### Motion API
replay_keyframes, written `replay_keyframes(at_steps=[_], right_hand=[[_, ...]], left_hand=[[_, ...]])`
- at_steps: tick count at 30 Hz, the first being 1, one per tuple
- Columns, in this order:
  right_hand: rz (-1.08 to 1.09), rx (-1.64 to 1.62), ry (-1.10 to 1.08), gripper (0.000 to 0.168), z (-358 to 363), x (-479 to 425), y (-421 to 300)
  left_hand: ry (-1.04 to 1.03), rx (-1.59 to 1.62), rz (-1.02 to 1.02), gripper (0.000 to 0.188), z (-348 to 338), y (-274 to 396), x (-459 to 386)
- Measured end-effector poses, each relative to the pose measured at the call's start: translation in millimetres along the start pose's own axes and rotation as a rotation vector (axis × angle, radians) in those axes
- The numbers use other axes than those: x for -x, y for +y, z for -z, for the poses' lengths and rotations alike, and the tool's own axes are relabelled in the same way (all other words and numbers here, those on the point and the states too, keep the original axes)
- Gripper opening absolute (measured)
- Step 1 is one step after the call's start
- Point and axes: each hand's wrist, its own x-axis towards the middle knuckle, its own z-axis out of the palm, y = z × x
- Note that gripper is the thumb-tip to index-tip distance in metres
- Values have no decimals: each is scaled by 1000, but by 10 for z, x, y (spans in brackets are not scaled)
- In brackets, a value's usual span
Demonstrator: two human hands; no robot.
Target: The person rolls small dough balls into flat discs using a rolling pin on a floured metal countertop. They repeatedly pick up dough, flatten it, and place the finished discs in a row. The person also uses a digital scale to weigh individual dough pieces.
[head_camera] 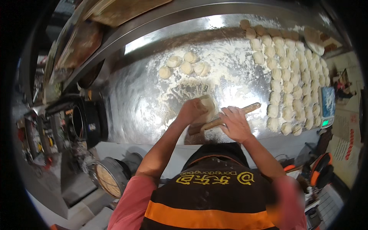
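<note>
My left hand (pixel 195 109) grips the near left edge of a thin, flattened dough piece (pixel 209 105) on the floured metal worktop (pixel 129 109). My right hand (pixel 235 122) lies over a wooden rolling pin (pixel 250 108), which slants across the worktop just right of the dough, its left end near the dough's lower side. Several round dough pieces (pixel 187 68) rest in a loose cluster beyond my hands, on scattered flour. At the right, many floured dough pieces (pixel 287 86) stand in close rows.
A digital kitchen scale (pixel 327 102) with a lit green display sits at the worktop's right end. A black round-mouthed appliance (pixel 89 125) stands past the left end. A round steamer-like container (pixel 109 178) is below the near edge at left. A raised metal rim (pixel 184 11) borders the far side.
</note>
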Motion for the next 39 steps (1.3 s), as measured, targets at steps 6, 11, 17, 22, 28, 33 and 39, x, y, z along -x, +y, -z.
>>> replay_keyframes(at_steps=[6,11,17,22,28,33,39], right_hand=[[1,41,191,40,-7,-102,344],[-38,-39,272,40,-11,-105,444],[-47,-54,235,39,4,-103,415],[-88,-15,207,37,-67,-91,470],[-110,-24,224,31,-88,-105,440],[-127,52,182,33,0,-153,346],[-101,124,218,32,-23,-132,347]], left_hand=[[174,478,88,29,675,510,-736],[202,358,77,29,1175,897,-1762],[409,873,-202,16,1898,812,-3223],[391,814,-40,18,1316,1013,-2446],[736,350,-164,20,1557,-45,-1296],[582,-170,-20,50,1626,-702,-825],[554,-369,-186,54,1097,-511,-793]])
